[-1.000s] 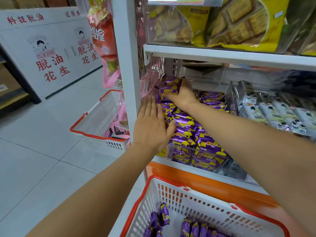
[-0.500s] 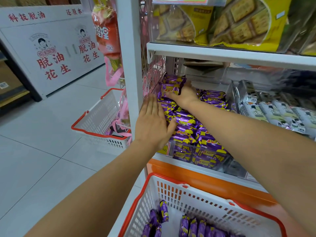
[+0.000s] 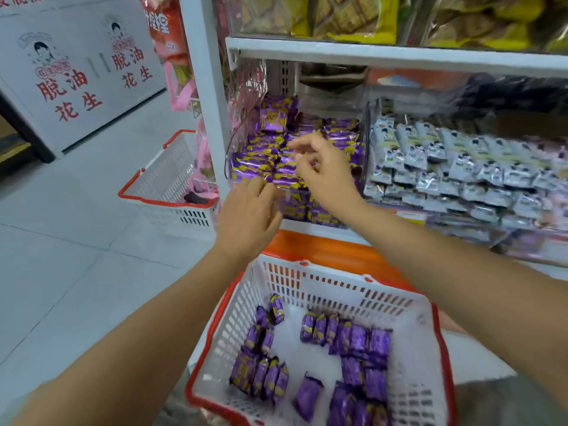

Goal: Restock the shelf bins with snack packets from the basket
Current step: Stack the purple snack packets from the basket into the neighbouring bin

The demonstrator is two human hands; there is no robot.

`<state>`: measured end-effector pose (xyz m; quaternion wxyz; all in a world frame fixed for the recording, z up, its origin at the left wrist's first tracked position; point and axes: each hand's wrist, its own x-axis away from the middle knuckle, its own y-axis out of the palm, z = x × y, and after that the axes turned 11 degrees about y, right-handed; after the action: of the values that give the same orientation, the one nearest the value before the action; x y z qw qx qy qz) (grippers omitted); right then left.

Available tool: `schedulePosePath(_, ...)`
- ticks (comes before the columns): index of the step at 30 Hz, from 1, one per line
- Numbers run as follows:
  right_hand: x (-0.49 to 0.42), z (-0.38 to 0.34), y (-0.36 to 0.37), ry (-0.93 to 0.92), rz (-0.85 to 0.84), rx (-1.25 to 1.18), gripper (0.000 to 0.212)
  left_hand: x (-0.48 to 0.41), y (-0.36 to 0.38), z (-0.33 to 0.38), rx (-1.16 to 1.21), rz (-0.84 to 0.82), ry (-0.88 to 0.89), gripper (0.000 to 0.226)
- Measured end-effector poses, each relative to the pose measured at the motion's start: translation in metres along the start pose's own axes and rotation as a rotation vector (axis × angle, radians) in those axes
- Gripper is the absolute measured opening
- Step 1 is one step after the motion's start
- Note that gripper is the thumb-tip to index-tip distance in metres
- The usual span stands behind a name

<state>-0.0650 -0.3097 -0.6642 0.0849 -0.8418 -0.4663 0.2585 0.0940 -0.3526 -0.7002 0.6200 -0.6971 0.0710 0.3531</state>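
A clear shelf bin [image 3: 233,155] is piled with purple snack packets [image 3: 264,152]; one packet [image 3: 275,116] stands upright at its back. Both hands hover in front of that bin, empty. My left hand [image 3: 246,215] is at the bin's front edge with relaxed fingers. My right hand [image 3: 325,173] is just above the pile, fingers loosely curled around nothing. Below them stands a white basket with a red rim [image 3: 412,305], holding several purple packets [image 3: 356,336] in rows on its floor.
To the right, a neighbouring bin holds silver-grey packets [image 3: 455,167]. Yellow biscuit bags [image 3: 353,16] fill the shelf above. A second white-and-red basket [image 3: 166,186] sits on the tiled floor left of the white shelf post [image 3: 203,87]. An orange base panel [image 3: 322,247] runs under the shelf.
Both hands have pulled back out of the bin toward me. My right hand has let go of the packets at the back; the view has tilted down, showing more of the basket.
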Motion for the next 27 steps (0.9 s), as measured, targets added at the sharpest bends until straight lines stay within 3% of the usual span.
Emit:
schedulePosePath(4, 0.078, 0.029, -0.014, 0.128, -0.093, 0.030, 0.016, 0.051, 0.024, 0.035, 0.144, -0.234, -0.192, 0.020)
schedulePosePath(12, 0.175, 0.150, -0.016, 0.682, -0.455, 0.393, 0.020, 0.147, 0.099, 0.067, 0.328, -0.895, -0.472, 0.027)
schedulePosePath(18, 0.196, 0.206, 0.012, 1.024, -0.742, 0.520, 0.050, 0.168, 0.136, 0.061, 0.097, -0.954, -0.466, 0.055)
schedulePosePath(21, 0.199, 0.222, 0.033, 1.106, -0.768, 0.488, 0.056, 0.182, 0.157, 0.055, 0.113, -1.077, -0.459, 0.071)
schedulePosePath(25, 0.205, 0.245, 0.063, 1.064, -0.708, 0.496, 0.052, 0.204, 0.191, 0.054, 0.136, -1.175, -0.442, 0.077)
schedulePosePath(27, 0.208, 0.256, 0.078, 1.098, -0.684, 0.547, 0.064, 0.212, 0.203, 0.052, 0.132, -1.187, -0.433, 0.077)
